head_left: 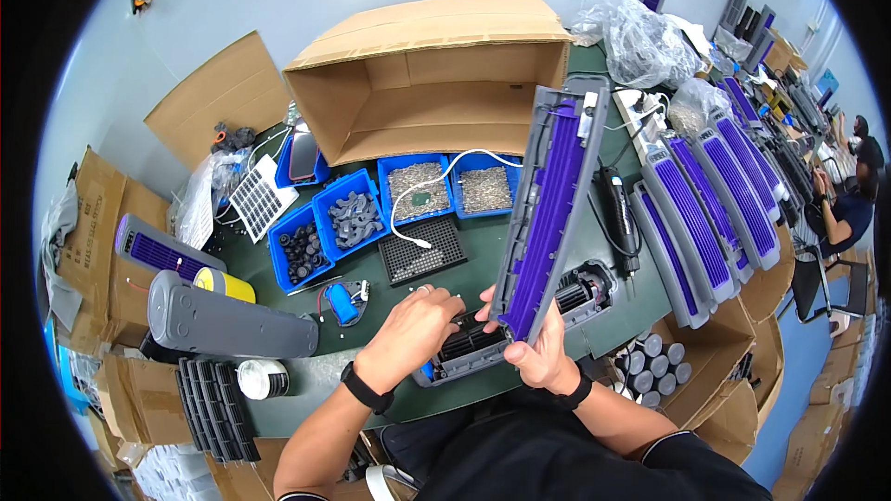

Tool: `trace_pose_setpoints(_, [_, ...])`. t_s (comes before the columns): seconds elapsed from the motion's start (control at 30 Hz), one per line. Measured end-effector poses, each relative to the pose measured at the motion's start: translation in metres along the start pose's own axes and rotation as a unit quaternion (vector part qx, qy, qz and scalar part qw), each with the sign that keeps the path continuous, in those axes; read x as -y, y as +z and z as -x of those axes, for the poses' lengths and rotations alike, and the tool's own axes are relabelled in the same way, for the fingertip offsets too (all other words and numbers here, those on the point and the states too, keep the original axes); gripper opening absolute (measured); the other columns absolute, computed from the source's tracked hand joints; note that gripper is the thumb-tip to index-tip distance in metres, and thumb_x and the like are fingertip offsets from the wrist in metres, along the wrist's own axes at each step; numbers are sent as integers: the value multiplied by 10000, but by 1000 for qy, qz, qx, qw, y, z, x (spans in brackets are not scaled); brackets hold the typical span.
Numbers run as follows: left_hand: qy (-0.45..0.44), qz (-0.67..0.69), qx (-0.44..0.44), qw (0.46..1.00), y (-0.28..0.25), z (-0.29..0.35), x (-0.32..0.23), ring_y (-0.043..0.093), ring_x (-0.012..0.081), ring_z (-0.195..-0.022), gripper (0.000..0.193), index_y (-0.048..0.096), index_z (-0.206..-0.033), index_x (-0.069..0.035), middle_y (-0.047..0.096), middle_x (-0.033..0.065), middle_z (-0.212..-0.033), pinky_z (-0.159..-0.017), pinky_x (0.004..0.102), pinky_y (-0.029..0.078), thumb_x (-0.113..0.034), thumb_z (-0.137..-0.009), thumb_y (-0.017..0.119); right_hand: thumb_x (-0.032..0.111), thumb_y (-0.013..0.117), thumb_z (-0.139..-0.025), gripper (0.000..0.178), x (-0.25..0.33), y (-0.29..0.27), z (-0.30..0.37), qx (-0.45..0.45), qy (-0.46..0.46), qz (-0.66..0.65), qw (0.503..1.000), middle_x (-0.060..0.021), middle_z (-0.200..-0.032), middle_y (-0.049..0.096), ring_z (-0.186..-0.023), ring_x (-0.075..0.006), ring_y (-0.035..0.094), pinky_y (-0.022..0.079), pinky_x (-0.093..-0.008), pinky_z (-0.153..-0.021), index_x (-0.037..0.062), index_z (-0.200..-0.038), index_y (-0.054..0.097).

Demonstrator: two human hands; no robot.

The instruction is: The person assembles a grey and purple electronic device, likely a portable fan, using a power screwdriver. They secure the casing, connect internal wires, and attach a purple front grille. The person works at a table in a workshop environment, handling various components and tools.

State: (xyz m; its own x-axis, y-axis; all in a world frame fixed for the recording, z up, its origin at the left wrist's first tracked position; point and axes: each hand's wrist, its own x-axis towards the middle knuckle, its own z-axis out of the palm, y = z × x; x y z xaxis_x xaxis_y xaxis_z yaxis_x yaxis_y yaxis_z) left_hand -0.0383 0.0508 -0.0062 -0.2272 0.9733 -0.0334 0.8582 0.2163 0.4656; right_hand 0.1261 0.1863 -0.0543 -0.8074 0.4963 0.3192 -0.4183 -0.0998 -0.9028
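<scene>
Upright and slightly tilted, a long grey housing cover with a purple inner face (543, 213) is gripped near its lower end by my right hand (540, 350). Below it, on the table's near edge, lies the open grey housing (585, 301) of a long device, with black parts inside. The cover hides the middle of this housing. My left hand (415, 327) reaches over the housing's left part, its fingers bent and closed by a black ribbed part (469, 339). What those fingertips hold, if anything, is hidden.
Blue bins (351, 215) of small parts stand before an open cardboard box (427, 102). A white cable (445, 176) crosses a black perforated tray (422, 255). Right are an electric screwdriver (620, 223) and several purple-grey units (691, 223); left, a grey cylindrical housing (227, 320). A co-worker (849, 209) sits far right.
</scene>
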Motion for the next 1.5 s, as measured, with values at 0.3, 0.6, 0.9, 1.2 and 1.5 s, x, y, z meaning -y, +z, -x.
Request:
trace_pose_setpoints(0.3, [14,24,-88,996,-4,20,-2,726,323,-839,147,753,-1014,0,739,161,-908,-756,398,582,-69,-885,738,678,799,-810,1045,0,4,5,-20,-5,-5,1000,-184,-1289,590,-1046,-243,682,580,-359,-826,-33,-1455,387])
trace_pose_setpoints(0.6, [-206,636,-186,720,18,100,-20,751,198,-845,175,710,-1004,10,763,141,-903,-703,305,589,-87,-907,819,707,682,-898,990,10,10,8,-18,38,-71,997,-210,-1348,589,-1149,-301,675,579,-407,-916,-59,-1471,427])
trace_pose_setpoints(0.9, [-131,634,-239,724,32,119,-18,742,297,-956,219,674,-926,-13,760,163,-892,-793,408,601,-164,-908,832,496,971,-662,1451,5,10,-5,93,74,-99,988,-185,-1414,551,-1332,-309,574,520,-445,-1066,11,-1658,33])
trace_pose_setpoints(1.2, [-178,676,-234,676,36,131,-5,743,239,-750,205,682,-937,10,744,165,-826,-634,327,590,-149,-928,811,856,728,-707,1168,3,14,7,83,107,-80,988,-134,-1275,573,-1114,-200,609,556,-342,-865,-6,-1439,436])
trace_pose_setpoints(1.5, [-260,623,-161,720,17,105,-45,708,161,-819,136,737,-1067,60,742,129,-946,-632,303,622,-42,-979,727,511,861,-836,1148,2,14,-1,126,24,-83,988,-209,-1485,482,-1400,-317,498,402,-484,-1157,5,-1617,189])
